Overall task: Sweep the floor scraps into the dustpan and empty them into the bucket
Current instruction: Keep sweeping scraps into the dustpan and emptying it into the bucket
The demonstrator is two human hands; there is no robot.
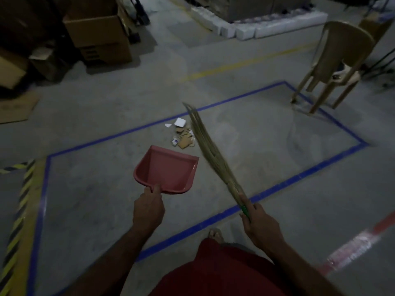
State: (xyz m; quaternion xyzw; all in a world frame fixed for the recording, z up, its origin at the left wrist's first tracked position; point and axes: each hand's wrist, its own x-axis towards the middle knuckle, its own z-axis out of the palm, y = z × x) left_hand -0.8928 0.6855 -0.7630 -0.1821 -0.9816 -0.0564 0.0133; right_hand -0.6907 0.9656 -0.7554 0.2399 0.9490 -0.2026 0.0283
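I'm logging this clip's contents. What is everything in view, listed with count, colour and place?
dustpan: one, pink, centre, empty
broom: one, straw with green handle, right of dustpan
scraps: small pile, brown and white, beyond dustpan
blue tape: rectangle outline on the floor around the scraps
chair: one, tan, upper right
cardboard boxes: several, brown, upper left
white blocks: a row, top centre
bucket: none visible
left hand: grips dustpan handle
right hand: grips broom handle

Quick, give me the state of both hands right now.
Left hand: closed around the red dustpan handle.
Right hand: closed around the grass broom handle.
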